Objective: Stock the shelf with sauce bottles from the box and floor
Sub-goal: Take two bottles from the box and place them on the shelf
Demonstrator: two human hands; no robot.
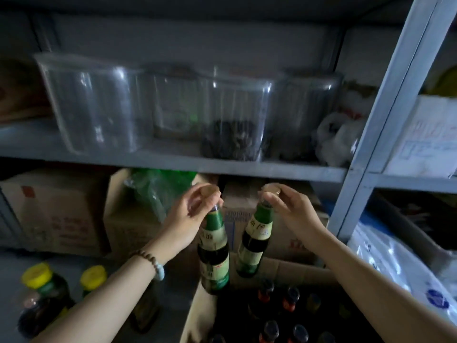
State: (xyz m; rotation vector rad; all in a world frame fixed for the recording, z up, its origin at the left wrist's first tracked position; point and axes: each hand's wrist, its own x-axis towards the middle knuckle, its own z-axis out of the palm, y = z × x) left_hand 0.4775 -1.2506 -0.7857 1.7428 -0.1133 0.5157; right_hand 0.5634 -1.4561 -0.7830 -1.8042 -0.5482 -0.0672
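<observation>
My left hand pinches the cap of a dark sauce bottle with a green neck and pale label, which hangs upright. My right hand pinches the cap of a second, like bottle, which tilts slightly. Both bottles hang in the air above the open cardboard box, just below the edge of the grey metal shelf. Several dark bottles with red and dark caps stand in the box. Two yellow-capped bottles stand at the lower left.
Clear plastic containers fill the shelf above, one with dark contents. Cardboard boxes and a green plastic bag sit on the lower level behind the bottles. A grey upright post stands at right, with white bags beyond.
</observation>
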